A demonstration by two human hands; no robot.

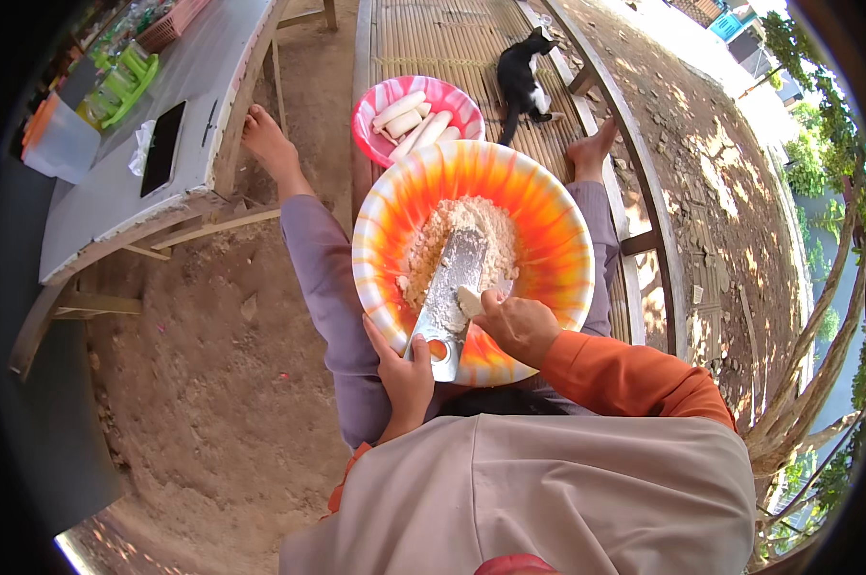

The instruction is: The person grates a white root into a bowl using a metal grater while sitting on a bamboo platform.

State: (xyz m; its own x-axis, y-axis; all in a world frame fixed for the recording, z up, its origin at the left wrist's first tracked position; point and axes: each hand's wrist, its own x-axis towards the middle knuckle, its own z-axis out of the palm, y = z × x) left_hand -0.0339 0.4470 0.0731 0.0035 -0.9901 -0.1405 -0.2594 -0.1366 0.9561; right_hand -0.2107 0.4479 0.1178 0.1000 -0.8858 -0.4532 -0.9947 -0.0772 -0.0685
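A large orange, yellow and white plastic bowl (569,215) sits between my legs. Inside it lies a heap of pale, crumbly grated pulp (501,223). A flat metal grater (464,255) slants into the bowl, its top end in the pulp and its holed end at the near rim. My left hand (407,377) grips that lower end, its fingers along the bowl's outer side. In my right hand (522,327) is a small piece of peeled root, probably cassava (469,302), held against the grater's face. Pulp coats much of the metal.
Beyond it, a pink-and-white bowl (361,129) holds several peeled roots (404,122). A black-and-white cat (519,75) is on the bamboo-slat bench (440,36), beside a wooden rail (663,259). On the left-hand table (109,194) are a phone (164,149), crumpled tissue (142,147) and a green rack (134,79).
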